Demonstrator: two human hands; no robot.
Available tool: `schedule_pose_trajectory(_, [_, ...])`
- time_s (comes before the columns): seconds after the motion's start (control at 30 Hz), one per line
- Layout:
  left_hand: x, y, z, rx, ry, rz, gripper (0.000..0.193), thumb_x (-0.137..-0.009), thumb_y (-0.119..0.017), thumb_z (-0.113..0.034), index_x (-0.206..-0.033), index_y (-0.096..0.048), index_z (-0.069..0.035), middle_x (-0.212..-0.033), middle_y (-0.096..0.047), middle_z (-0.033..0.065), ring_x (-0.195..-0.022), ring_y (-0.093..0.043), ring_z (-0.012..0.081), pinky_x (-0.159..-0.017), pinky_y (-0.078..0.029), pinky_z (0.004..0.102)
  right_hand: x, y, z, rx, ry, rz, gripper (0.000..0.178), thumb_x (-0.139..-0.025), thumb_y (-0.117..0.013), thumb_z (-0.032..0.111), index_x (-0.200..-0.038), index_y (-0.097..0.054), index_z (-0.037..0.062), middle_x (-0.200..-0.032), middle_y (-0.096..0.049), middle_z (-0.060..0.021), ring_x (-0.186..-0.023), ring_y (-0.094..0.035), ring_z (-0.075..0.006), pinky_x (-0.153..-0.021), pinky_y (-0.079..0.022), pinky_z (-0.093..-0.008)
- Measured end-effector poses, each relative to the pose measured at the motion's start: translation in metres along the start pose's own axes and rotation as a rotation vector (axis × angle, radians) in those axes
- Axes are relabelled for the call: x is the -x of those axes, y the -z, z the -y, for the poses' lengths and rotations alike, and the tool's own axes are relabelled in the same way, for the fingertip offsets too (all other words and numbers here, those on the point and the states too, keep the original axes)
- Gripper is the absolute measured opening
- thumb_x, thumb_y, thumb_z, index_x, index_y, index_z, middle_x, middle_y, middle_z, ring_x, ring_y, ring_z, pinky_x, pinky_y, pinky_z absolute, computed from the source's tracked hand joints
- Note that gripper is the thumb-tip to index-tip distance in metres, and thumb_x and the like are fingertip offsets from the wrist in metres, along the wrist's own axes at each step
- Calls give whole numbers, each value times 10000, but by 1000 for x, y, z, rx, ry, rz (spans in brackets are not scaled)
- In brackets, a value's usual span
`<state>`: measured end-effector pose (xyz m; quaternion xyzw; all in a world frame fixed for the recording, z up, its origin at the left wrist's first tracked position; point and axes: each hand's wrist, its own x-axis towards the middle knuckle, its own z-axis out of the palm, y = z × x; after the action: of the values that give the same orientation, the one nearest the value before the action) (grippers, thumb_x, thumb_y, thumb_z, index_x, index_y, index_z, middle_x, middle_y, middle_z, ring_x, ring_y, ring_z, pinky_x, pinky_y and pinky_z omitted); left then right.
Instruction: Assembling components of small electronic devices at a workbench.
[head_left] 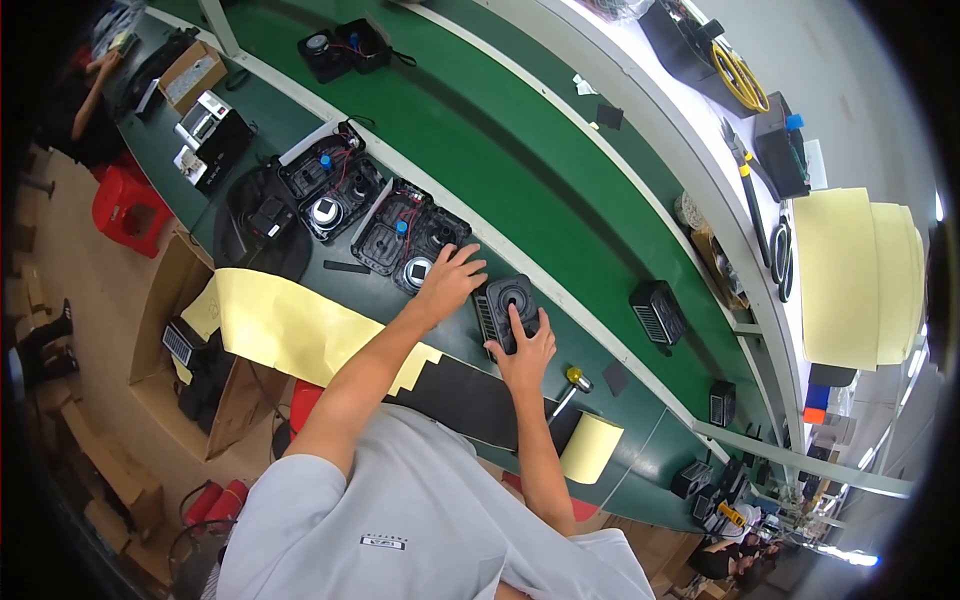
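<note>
A black speaker housing (494, 312) with a round centre and a slatted side rests on the green bench in front of me. My right hand (525, 352) lies spread on its near part, the index fingertip at the round centre and the thumb at the left edge. My left hand (450, 283) is open, fingers apart, between that housing and an opened speaker case (376, 238). Its fingertips are close to the housing's far left corner; whether they touch cannot be told. The opened case shows red wires, a blue part and a round silver-rimmed speaker.
Another opened case (300, 178) stands farther left. Yellow-backed black foam sheet (290, 318) runs along the near edge to a roll (592, 448). A yellow-ended hammer-like tool (577, 380) lies right. A cardboard box (160, 360) stands lower left, below a red stool (130, 212). A shelf rises at right.
</note>
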<state>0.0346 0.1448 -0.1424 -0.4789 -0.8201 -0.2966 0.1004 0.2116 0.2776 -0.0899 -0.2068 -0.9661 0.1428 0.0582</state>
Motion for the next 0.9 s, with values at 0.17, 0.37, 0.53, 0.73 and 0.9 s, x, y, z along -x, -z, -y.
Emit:
schedule_pose_trajectory(0.17, [-11, -4, 15, -9, -150, 91, 156, -785, -600, -132, -852, -735, -91, -1012, -707, 17, -1213, -534, 244, -1035, -371, 448, -6, 1, -1, -29, 6, 33, 800, -703, -834, 394, -1426, -505, 295, -1490, -331, -249, -1287, -390, -442, -1040, -325, -548])
schedule_pose_trajectory(0.37, [-7, -11, 20, -35, -217, 95, 120, -773, -601, -143, -788, -713, -102, -911, -691, 0, -1130, -570, 219, -1012, -391, 436, -32, -6, 5, -91, -8, 3, 708, -819, -714, 395, -1430, -470, 134, -1478, -350, -265, -1298, -399, -435, -1046, -329, -534])
schedule_pose_trajectory(0.53, [-4, -12, 12, 65, -119, 65, 79, -722, -713, -149, -767, -672, -99, -863, -660, 11, -1052, -581, 202, -964, -404, 411, -34, -12, -2, -118, -1, -6, 738, -781, -741, 425, -1397, -484, 107, -1426, -409, -263, -1264, -433, -427, -1016, -350, -525])
schedule_pose_trajectory(0.73, [5, -18, 6, 207, 74, 35, 93, -732, -731, -130, -751, -646, -99, -841, -643, 22, -1016, -578, 207, -925, -406, 404, -31, -15, -5, -143, 8, -88, 733, -741, -783, 388, -1365, -520, 105, -1380, -447, -257, -1219, -460, -416, -984, -372, -519])
schedule_pose_trajectory(0.9, [2, -15, 16, 168, -26, 32, 87, -741, -722, -137, -751, -645, -97, -837, -647, 21, -1009, -581, 205, -906, -407, 399, -36, -9, -2, -170, 21, -23, 722, -731, -788, 358, -1347, -533, 83, -1374, -451, -255, -1238, -449, -420, -1007, -373, -504])
